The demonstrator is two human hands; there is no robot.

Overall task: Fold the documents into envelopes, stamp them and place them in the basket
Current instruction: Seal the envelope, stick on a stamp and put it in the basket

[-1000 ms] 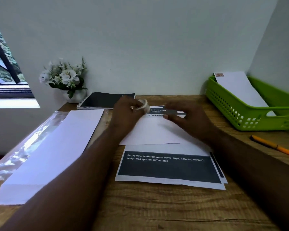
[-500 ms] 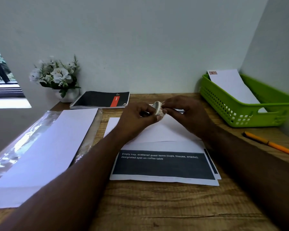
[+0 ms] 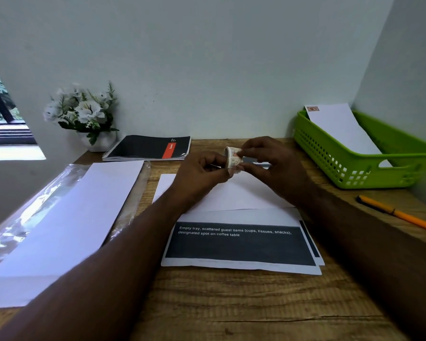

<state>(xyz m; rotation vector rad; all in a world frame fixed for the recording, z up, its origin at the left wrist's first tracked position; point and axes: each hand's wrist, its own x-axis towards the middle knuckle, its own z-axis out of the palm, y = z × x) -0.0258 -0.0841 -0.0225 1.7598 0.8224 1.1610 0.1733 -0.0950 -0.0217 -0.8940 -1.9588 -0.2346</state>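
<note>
2 hands meet above the middle of the wooden desk [image 3: 244, 303], and between them we hold a small roll of stamps [image 3: 233, 158]. Our left hand [image 3: 202, 172] grips the roll from the left with curled fingers, while our right hand [image 3: 272, 166] pinches its right side between thumb and forefinger. The roll hangs just above a white envelope [image 3: 236, 195], which lies flat on a stack of printed documents [image 3: 239, 244]; the top sheet shows a dark band with white text. At the far right, 1 stamped envelope [image 3: 340, 126] leans inside the green basket [image 3: 335, 166], its stamp at the upper left corner. An orange pen [image 3: 399, 214] lies on the desk in front of the basket. To our left, a pile of blank envelopes [image 3: 67, 225] rests on clear plastic wrapping [image 3: 22, 217]. Against the back wall we see a black spiral notebook [image 3: 148, 147] and, beside it, a pot of white flowers [image 3: 84, 114].
</note>
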